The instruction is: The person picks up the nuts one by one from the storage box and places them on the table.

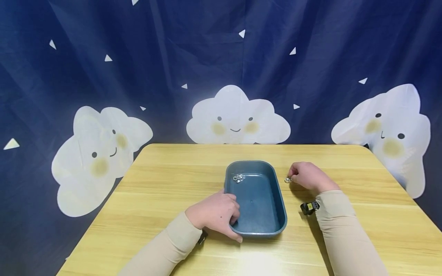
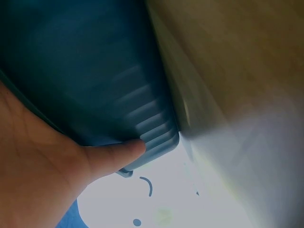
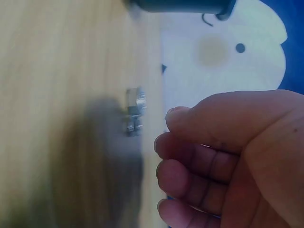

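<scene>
My head view comes through bright and fairly even, with a burnt-out patch of glare toward the near edge of the table (image 1: 165,188) and a soft shadow left of the right sleeve (image 1: 348,234). Pale sheen streaks the curtain (image 1: 210,46), and the clouds (image 1: 393,130) look skewed beyond the table's side edges. My left wrist feed is dim: the tray (image 2: 90,61) sinks into murk while the background washes white. On the right wrist, the shiny pieces (image 3: 135,111) blur beside a smeared shadow
</scene>
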Demonstrator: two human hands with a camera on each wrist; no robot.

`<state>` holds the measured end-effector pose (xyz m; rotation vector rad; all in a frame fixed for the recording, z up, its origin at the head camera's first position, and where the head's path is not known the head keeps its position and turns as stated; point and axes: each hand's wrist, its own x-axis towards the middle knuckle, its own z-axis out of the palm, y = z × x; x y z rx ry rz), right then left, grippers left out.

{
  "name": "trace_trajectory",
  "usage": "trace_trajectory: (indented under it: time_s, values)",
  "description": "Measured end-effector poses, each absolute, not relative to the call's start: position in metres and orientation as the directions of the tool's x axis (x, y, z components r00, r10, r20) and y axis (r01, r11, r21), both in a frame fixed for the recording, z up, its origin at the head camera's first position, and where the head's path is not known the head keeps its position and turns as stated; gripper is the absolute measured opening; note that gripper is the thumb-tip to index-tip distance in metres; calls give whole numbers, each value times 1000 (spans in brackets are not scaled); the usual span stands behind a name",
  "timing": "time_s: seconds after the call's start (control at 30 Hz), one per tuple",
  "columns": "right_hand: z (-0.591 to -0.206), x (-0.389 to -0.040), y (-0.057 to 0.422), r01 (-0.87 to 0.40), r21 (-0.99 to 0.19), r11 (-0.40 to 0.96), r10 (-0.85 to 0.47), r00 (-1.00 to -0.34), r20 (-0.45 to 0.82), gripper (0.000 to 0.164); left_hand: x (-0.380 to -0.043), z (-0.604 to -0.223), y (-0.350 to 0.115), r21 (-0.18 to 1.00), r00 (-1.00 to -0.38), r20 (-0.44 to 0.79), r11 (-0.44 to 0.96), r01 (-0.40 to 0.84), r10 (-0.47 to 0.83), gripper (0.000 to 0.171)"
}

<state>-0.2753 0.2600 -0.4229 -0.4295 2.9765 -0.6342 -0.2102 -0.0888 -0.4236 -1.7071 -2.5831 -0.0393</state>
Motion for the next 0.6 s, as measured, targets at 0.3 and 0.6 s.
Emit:
trace_trajectory:
  time_s: [0.3,0.6]
  values:
    - [-400,-267,249,-308,-382,871,-313,-948,52,3,-210,-423,-88,-1,-390,49,390,921,920,54]
    - [-379,-256,225,-372,-357,857,-357,-928,108,4,-210,-423,-89,-8,-389,55,389,921,920,54]
